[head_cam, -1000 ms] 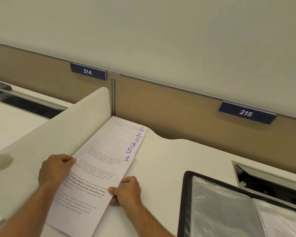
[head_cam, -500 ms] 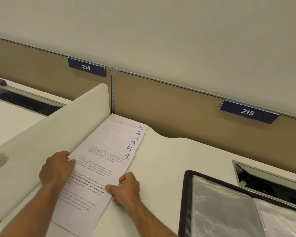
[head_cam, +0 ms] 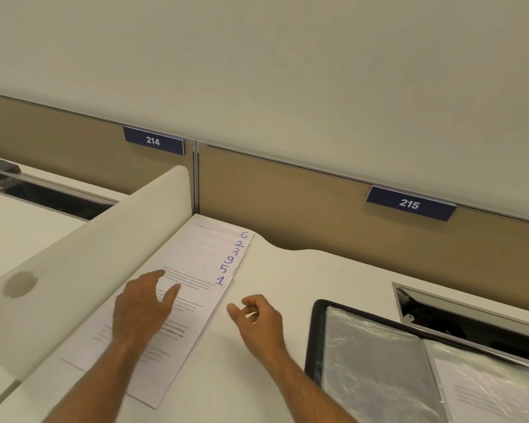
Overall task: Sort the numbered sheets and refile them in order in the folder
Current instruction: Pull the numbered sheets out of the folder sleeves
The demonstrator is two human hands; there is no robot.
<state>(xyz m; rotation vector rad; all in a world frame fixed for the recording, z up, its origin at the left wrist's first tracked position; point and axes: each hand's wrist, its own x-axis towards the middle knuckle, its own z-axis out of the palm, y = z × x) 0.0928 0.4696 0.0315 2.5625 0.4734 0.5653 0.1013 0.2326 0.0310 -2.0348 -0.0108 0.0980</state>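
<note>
The sheets (head_cam: 196, 270) lie fanned on the desk (head_cam: 287, 288) against the divider (head_cam: 89, 254) — numbers 6, 2, 3, 9, 5, 1 showing. The left hand (head_cam: 141, 309) hovers over them, fingers extended; the right hand (head_cam: 257, 319) hangs loosely curled, holding nothing — beside the open folder (head_cam: 379, 361).

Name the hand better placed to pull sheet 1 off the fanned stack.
Left, probably. The left hand is over the fanned sheets, fingers open beside sheet 1; the right hand is off the paper.
</note>
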